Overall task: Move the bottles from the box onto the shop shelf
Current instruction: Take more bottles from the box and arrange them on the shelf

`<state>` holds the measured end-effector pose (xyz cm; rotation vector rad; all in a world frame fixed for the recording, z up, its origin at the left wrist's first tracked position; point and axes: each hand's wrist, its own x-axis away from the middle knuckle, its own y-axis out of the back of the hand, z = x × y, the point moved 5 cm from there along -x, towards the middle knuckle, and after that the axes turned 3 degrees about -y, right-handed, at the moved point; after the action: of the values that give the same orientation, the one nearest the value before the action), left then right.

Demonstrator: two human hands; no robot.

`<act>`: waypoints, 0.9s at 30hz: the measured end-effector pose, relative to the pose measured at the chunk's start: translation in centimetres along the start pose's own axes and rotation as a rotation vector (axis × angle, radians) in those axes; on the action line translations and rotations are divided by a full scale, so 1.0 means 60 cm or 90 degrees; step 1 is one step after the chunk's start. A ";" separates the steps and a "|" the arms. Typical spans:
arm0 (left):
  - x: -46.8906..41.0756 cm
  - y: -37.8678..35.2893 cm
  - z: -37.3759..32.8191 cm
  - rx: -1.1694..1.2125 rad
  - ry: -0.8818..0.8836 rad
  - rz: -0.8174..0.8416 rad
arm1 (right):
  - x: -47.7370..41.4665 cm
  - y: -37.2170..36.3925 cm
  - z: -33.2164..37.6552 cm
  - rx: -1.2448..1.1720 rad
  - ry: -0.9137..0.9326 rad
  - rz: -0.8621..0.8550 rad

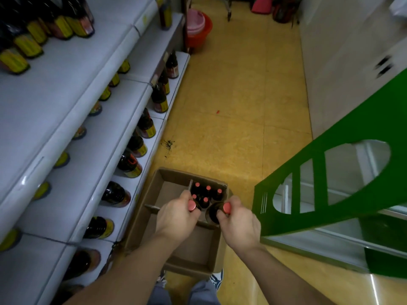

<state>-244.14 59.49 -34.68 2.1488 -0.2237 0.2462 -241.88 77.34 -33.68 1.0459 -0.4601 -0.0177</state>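
A brown cardboard box with dividers stands on the floor in front of me. My left hand grips the neck of a dark bottle with a red cap. My right hand grips the neck of a second dark bottle with a red cap. Both bottles are above the box's far right part. Several more red-capped bottles stand in the far right compartment. The white shop shelf runs along the left, with dark yellow-labelled bottles lined up on its tiers.
A green display frame with glass stands close on the right. Yellow tiled floor stretches ahead. A red bucket with a pink basin sits at the shelf's far end. My legs and shoes are below the box.
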 end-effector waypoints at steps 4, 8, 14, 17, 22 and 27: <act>0.031 0.050 -0.031 0.001 0.002 -0.029 | 0.032 0.036 0.021 -0.007 0.012 0.003; 0.057 0.089 -0.051 0.000 -0.001 -0.050 | 0.061 0.073 0.043 -0.019 0.038 -0.008; 0.088 0.147 -0.077 -0.002 0.015 -0.088 | 0.089 0.131 0.078 -0.021 0.094 -0.037; 0.100 0.177 -0.093 0.007 0.021 -0.102 | 0.097 0.159 0.097 -0.025 0.128 -0.048; 0.102 0.235 -0.116 0.025 0.008 -0.128 | 0.103 0.202 0.138 -0.016 0.174 -0.058; 0.101 0.286 -0.127 0.029 -0.015 -0.149 | 0.107 0.239 0.179 0.015 0.212 -0.070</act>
<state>-243.33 55.97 -15.25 2.2003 0.0209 0.0919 -243.01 74.28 -14.91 1.0722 -0.1015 0.0634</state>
